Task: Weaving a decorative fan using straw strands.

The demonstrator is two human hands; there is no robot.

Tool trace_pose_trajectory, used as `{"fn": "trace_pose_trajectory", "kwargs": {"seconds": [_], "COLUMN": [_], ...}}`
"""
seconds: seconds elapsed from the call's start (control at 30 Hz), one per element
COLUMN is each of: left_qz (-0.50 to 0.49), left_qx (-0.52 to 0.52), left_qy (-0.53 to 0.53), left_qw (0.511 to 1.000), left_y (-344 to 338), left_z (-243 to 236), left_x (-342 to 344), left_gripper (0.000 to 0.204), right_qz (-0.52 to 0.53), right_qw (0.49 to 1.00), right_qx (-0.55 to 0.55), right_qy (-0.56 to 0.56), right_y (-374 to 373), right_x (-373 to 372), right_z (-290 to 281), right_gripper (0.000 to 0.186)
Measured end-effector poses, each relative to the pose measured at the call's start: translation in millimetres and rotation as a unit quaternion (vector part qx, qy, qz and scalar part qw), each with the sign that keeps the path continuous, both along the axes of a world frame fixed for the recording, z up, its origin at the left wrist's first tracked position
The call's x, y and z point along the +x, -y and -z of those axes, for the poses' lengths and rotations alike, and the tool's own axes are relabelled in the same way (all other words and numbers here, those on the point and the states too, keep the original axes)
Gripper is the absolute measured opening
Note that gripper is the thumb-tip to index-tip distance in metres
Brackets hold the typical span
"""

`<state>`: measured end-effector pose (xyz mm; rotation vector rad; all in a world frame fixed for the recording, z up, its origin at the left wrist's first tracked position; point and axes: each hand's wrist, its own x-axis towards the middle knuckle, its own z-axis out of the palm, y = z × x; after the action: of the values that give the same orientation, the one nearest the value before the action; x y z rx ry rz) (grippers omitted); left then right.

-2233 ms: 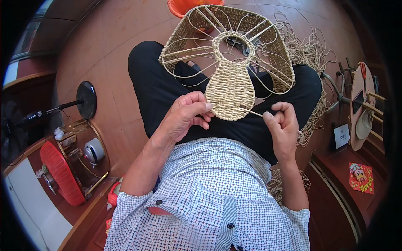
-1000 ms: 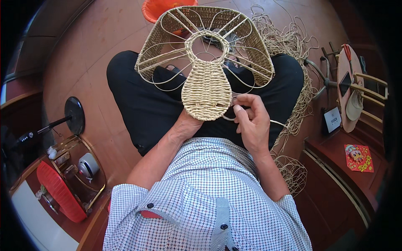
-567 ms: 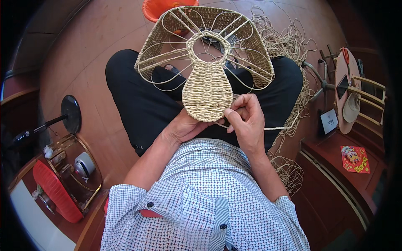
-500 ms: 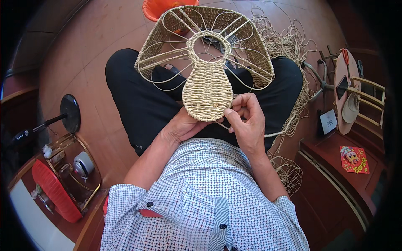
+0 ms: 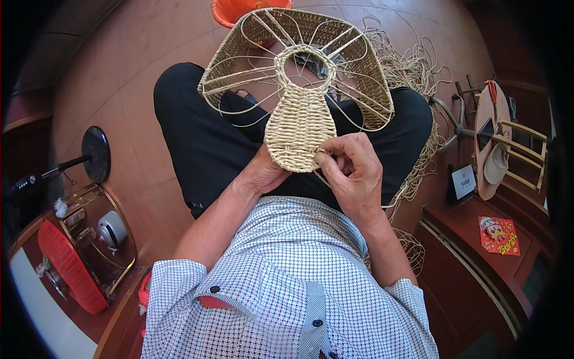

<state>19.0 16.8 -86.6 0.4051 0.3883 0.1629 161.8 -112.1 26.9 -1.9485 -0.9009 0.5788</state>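
A pear-shaped panel of woven straw cord (image 5: 299, 128) points down toward my lap. Its top joins a wrapped ring (image 5: 280, 67) inside a wire frame, with a tall woven side wall (image 5: 236, 51) curving behind. My left hand (image 5: 263, 172) grips the panel's lower left edge from beneath, most of its fingers hidden under the weave. At the lower right edge, my right hand (image 5: 357, 170) has thumb and forefinger pinched together against the weave, on a strand of cord. A short stretch of that strand shows below the panel; the fingertips hide the rest.
Loose cord (image 5: 412, 66) lies heaped on the floor at the right. An orange bucket (image 5: 226, 13) stands beyond the frame. Rightward are a metal stool base (image 5: 459, 130), a board (image 5: 483, 152) and a red cabinet (image 5: 460, 239). A red fan-like thing (image 5: 72, 266) lies lower left.
My right thumb and forefinger have moved up and inward onto the panel's lower right, with the fingers curled closer. My left hand keeps its grip. The whole view has shifted slightly.
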Motion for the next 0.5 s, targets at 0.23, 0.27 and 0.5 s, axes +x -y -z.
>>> {"fn": "trace_pose_trajectory", "kwargs": {"seconds": [0.23, 0.27, 0.5], "left_qz": [-0.022, -0.025, 0.079], "left_qx": [-0.028, -0.017, 0.027], "left_qy": [0.016, 0.004, 0.038], "left_qw": [0.999, 1.0, 0.996], "left_y": [-3, -1, 8], "left_z": [-2, 2, 5], "left_x": [5, 5, 13], "left_gripper": [0.045, 0.044, 0.043], "right_qz": [-0.024, -0.019, 0.155], "right_qw": [0.967, 0.927, 0.849], "right_qx": [0.027, 0.003, 0.15], "right_qy": [-0.251, -0.375, -0.483], "right_y": [20, 28, 74], "right_x": [22, 28, 86], "right_z": [2, -2, -11], "right_gripper": [0.012, 0.019, 0.023]}}
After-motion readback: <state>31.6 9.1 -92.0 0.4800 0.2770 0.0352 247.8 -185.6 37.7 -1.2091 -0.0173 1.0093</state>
